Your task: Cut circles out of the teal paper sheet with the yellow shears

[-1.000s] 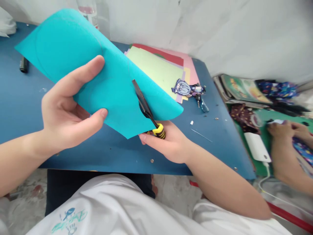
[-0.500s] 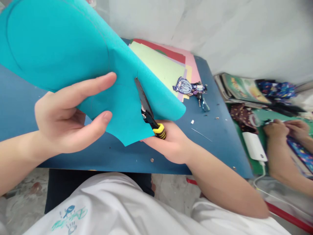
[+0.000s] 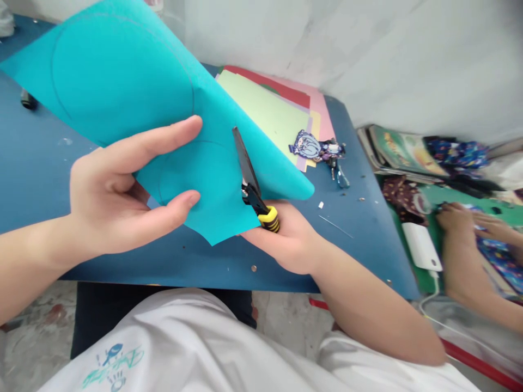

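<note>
A large turquoise sheet (image 3: 122, 71) with pencilled curves hangs tilted above the blue table. My left hand (image 3: 134, 185) supports it at the lower left edge, thumb and index finger spread over its face, the other fingers hidden behind it. My right hand (image 3: 286, 234) is wrapped round the yellow and black handle of a pair of scissors (image 3: 249, 169). One dark blade lies over the front of the sheet, pointing up and away; the other blade is hidden. The sheet's lower corner is beside the handle.
Coloured paper sheets (image 3: 265, 109), a cartoon figure charm (image 3: 308, 146) and a thin needle-like rod (image 3: 335, 226) lie on the blue table (image 3: 196, 267). At right, another person's hands (image 3: 457, 220) rest at a green table near a white power bank (image 3: 423, 246) and books (image 3: 404, 149).
The turquoise sheet and my left hand have shifted slightly right, and the sheet's far left corner now shows. The scissors moved slightly right. The other person's hands have moved lower and flatter.
</note>
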Available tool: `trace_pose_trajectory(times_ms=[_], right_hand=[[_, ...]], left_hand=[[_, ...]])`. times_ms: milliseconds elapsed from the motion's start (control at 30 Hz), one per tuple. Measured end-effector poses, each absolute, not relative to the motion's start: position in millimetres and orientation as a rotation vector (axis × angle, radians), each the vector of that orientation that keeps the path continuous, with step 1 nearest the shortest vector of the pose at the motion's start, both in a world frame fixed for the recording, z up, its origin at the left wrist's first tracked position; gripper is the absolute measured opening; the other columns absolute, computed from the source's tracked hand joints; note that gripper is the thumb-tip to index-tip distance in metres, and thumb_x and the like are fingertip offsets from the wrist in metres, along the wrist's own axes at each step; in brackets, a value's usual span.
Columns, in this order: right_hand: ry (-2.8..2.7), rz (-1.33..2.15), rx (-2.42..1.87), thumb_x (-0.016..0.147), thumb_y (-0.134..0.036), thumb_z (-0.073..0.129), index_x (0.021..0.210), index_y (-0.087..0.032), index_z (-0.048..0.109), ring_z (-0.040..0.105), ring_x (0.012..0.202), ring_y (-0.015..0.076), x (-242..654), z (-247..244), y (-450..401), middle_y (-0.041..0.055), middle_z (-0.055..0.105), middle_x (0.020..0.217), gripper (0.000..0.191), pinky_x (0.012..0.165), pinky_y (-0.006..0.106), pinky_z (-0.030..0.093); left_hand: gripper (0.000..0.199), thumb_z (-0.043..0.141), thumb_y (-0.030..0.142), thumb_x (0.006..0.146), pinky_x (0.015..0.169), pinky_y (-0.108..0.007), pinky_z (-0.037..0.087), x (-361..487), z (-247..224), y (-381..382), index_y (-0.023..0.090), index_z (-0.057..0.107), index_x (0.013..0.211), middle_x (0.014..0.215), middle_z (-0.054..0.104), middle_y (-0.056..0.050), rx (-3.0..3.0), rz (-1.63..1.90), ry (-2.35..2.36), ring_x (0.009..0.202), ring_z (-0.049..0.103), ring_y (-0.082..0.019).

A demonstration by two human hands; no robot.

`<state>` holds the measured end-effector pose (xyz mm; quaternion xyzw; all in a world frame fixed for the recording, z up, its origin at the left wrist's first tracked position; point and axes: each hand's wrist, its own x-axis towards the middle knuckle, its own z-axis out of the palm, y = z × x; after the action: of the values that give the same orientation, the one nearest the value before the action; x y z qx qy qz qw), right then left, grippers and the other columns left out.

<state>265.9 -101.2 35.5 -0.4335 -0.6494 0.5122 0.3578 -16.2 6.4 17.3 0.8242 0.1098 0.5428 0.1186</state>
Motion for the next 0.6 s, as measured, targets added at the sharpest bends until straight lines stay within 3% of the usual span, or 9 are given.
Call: trace_pose_trajectory(times_ms=[100,200,300,367,467,533,600], right_hand=[[-1.679,1.316,-1.132,0.101,-0.040,0.082,0.100,-0.022,0.079,0.073,0.090,0.0250,266.3,35.2,-101.3,0.0049,0.080,0.093,0.018,0.082,0.037,0.062],[-1.689,1.303,-1.075,0.103,-0.033,0.079,0.105,-0.022,0.080,0.078,0.099,0.0261,269.4,32.4,-101.8,0.0066,0.086,0.110,0.011,0.092,0.039,0.064],[-1.716,1.285,-1.066,0.105,-0.031,0.076,0.113,-0.024,0.082,0.080,0.109,0.0282,273.0,30.5,-102.6,0.0071,0.087,0.123,0.012,0.102,0.042,0.064],[-1.747,1.266,-1.113,0.105,-0.032,0.076,0.109,-0.024,0.082,0.079,0.102,0.0280,274.7,30.0,-103.3,0.0065,0.087,0.112,0.010,0.099,0.042,0.064],[-1.758,1.244,-1.177,0.105,-0.036,0.078,0.100,-0.025,0.079,0.076,0.094,0.0279,275.4,29.7,-104.6,0.0057,0.082,0.097,0.011,0.096,0.042,0.063],[-1.741,1.238,-1.196,0.104,-0.039,0.080,0.099,-0.026,0.079,0.076,0.096,0.0291,275.0,29.4,-105.3,0.0067,0.081,0.097,0.014,0.097,0.043,0.063],[-1.726,1.236,-1.217,0.103,-0.043,0.081,0.099,-0.026,0.078,0.076,0.099,0.0305,274.6,28.9,-105.6,0.0075,0.080,0.098,0.017,0.097,0.044,0.064]], left_hand=[[0.103,0.116,0.050,0.067,0.091,-0.056,0.082,-15.2,18.9,4.3,0.025,0.075,0.159,0.130,0.088,-0.007,2.357,1.558,0.382,0.104,0.090,-0.038],[0.102,0.114,0.050,0.069,0.072,-0.042,0.082,-14.0,21.1,4.8,0.025,0.075,0.160,0.127,0.089,-0.006,2.395,1.571,0.319,0.090,0.089,-0.032],[0.098,0.109,0.050,0.076,0.059,-0.034,0.078,-14.6,26.7,3.2,0.023,0.072,0.163,0.135,0.087,-0.007,2.474,1.599,0.224,0.088,0.089,-0.030],[0.087,0.103,0.039,0.086,0.065,-0.033,0.080,-16.4,32.1,-0.9,0.023,0.069,0.165,0.140,0.086,-0.006,2.496,1.523,0.279,0.093,0.089,-0.028],[0.081,0.098,0.027,0.094,0.084,-0.037,0.083,-19.2,35.8,-4.3,0.025,0.066,0.168,0.148,0.083,-0.005,2.491,1.384,0.419,0.112,0.089,-0.030],[0.088,0.105,0.035,0.087,0.088,-0.044,0.083,-20.0,33.6,-2.1,0.023,0.068,0.166,0.148,0.083,-0.007,2.494,1.433,0.376,0.116,0.088,-0.035],[0.100,0.111,0.053,0.078,0.083,-0.049,0.084,-20.0,30.4,0.7,0.022,0.070,0.164,0.141,0.085,-0.008,2.477,1.519,0.238,0.108,0.090,-0.037]])
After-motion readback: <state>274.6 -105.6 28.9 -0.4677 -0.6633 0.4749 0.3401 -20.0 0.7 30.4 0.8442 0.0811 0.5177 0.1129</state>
